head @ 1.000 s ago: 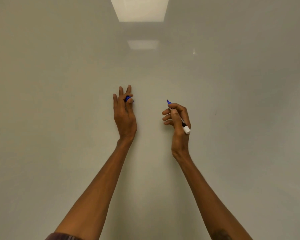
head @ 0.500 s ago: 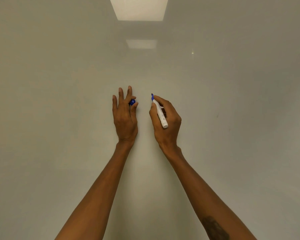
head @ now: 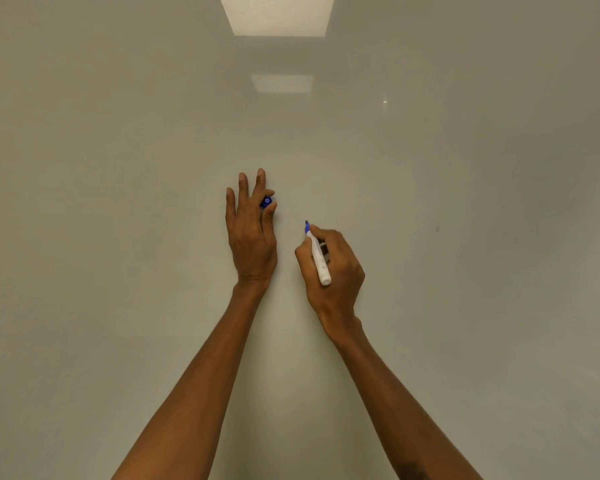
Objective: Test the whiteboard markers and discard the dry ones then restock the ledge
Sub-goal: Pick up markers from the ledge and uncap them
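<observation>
- Your right hand (head: 333, 268) is clamped on a white marker (head: 319, 259), with thumb and curled fingers around the barrel in a writing grip.
- The marker is uncapped. Its blue tip (head: 307, 226) points up and slightly left at the whiteboard (head: 118, 237), and its blunt white end lies over the back of your hand. You cannot tell from this view whether the tip touches the board.
- There is faint grey print on the barrel near the blunt end, but it is too small and blurred to read, so the brand cannot be told.
- Your left hand (head: 252, 233) is raised just left of the right one and apart from it, its back toward you. Thumb and forefinger pinch a blue cap (head: 266, 201), whose round end faces you. The other three fingers are straight and point upward.
- The cap sits higher than the marker tip and to its left, near it but not touching.
- A small dark speck (head: 437, 229) marks the board to the right of your right hand.
- Near the top edge, the glossy board mirrors a bright rectangular ceiling light (head: 278, 15), with a fainter rectangle (head: 282, 83) below it.
</observation>
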### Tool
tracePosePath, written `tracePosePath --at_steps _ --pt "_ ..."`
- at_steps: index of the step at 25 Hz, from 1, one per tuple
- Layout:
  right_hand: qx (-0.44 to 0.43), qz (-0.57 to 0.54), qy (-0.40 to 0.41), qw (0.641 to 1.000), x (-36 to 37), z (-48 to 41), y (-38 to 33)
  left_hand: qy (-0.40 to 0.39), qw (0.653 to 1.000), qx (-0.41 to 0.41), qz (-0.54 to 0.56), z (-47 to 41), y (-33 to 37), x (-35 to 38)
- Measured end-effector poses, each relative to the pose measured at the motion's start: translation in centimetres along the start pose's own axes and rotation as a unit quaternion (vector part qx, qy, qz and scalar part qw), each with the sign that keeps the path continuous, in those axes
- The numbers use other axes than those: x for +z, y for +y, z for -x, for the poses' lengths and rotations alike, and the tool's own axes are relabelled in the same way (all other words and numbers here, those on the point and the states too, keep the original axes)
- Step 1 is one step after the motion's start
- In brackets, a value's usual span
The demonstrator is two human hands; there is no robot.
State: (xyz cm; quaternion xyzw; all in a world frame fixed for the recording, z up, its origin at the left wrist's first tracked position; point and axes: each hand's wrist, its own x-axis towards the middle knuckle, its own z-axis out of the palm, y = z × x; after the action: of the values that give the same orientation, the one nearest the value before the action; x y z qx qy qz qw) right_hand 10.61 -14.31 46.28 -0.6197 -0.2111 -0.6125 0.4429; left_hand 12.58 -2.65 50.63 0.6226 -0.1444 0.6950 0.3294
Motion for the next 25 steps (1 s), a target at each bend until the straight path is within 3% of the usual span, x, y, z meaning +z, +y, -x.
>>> tracePosePath --at_steps 4,8,12,15,17,19,21,23,25 --pt "0.033 -0.044 0.031 0.998 -0.3 -2.2 -0.6 -0.004 1.0 0.012 0.008 0.0 -0.4 0.1" --pt "-0.007 -0.058 0.03 0.998 0.2 -6.9 -0.5 0.01 1.0 0.027 0.003 0.0 -0.5 0.2" --pt "-0.054 0.002 0.007 0.999 -0.6 -3.8 0.4 0.002 0.999 0.033 -0.006 0.2 -0.8 0.2" --pt "-0.016 -0.002 -0.007 1.0 -1.9 1.4 1.1 -0.007 0.999 0.032 -0.012 0.1 -0.7 0.1" --pt "0.093 -0.104 -0.057 0.989 -2.6 3.7 0.8 -0.03 0.999 0.029 -0.007 0.1 -0.6 -0.3" --pt "0.264 -0.259 -0.086 0.925 -3.1 4.3 0.1 -0.053 0.998 -0.011 0.023 0.4 -0.7 -1.0" --pt "0.391 -0.381 -0.082 0.834 -3.5 4.2 -0.7 -0.054 0.994 -0.074 0.052 1.6 -0.1 -2.5" --pt "0.449 -0.46 -0.095 0.76 -3.5 4.5 -1.5 -0.037 0.982 -0.156 0.102 3.2 1.2 -4.4" --pt "0.46 -0.505 -0.124 0.719 -3.2 5.4 -2.7 -0.002 0.95 -0.262 0.169 4.5 2.7 -6.0"
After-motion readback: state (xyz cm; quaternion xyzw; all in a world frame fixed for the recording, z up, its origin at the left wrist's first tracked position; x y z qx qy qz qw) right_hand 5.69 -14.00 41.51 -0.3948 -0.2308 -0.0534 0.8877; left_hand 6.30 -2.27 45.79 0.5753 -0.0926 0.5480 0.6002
